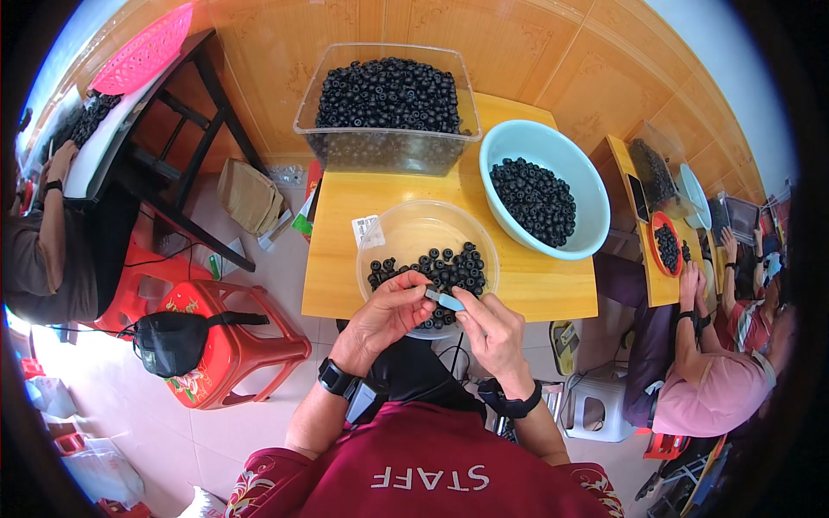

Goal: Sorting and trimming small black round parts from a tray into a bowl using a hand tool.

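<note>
Over the round clear tub [380,226], both hands meet at their fingertips. My right hand [494,332] pinches a small tool with a light blue handle [450,302] and a short grey metal tip, pointing left. My left hand [389,315] is closed at the tip of that tool; a small dark piece shows between thumb and finger, mostly hidden. Below the hands, small round black parts with holes [466,269] lie loose in the tub.
A clear rectangular bin [389,151] heaped with black parts stands at the table's back. Right of the tub, a pale blue basin [591,203] holds more. A red stool [229,345] with a black bag is at left. Other people sit at tables on both sides.
</note>
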A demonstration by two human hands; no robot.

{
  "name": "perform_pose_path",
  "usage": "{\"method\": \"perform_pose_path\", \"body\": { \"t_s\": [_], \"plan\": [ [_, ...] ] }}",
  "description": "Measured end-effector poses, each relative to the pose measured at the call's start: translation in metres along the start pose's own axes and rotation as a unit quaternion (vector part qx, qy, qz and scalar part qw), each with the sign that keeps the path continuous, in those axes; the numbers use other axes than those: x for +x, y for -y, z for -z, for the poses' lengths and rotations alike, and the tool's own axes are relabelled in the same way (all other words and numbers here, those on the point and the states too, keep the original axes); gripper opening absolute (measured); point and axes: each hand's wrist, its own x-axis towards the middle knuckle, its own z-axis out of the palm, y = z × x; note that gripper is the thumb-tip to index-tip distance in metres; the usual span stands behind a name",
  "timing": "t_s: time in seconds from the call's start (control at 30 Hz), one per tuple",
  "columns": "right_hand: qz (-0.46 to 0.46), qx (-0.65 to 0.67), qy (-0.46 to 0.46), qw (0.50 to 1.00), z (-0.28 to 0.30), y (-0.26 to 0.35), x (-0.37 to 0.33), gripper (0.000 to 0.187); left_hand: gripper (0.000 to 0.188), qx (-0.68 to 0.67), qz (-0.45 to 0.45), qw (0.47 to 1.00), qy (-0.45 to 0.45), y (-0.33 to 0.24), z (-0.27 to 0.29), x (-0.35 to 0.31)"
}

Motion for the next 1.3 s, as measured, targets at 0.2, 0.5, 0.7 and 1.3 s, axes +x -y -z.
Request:
{"method": "perform_pose_path", "body": {
  "t_s": [0.2, 0.5, 0.7, 1.3],
  "plan": [
    [-0.11, -0.035, -0.013, 0.993, -0.001, -0.033, -0.002, 0.023, 0.011, -0.01, 0.037, 0.994, 0.103, 0.003, -0.011, -0.016],
    [-0.266, 0.225, 0.028, 0.937, -0.006, -0.019, -0.02, 0.027, 0.014, -0.032, -0.017, 0.999, 0.007, 0.003, -0.006, -0.01],
    [-0.201, 0.261, 0.187, 0.926, -0.025, -0.021, -0.076, 0.025, 0.014, -0.026, -0.103, 0.994, 0.001, -0.03, -0.006, -0.013],
    [-0.267, 0.173, 0.168, 0.933, 0.04, -0.087, -0.14, 0.035, 0.018, 0.164, -0.17, 0.97, -0.047, -0.064, -0.038, 0.018]
  ]
}}
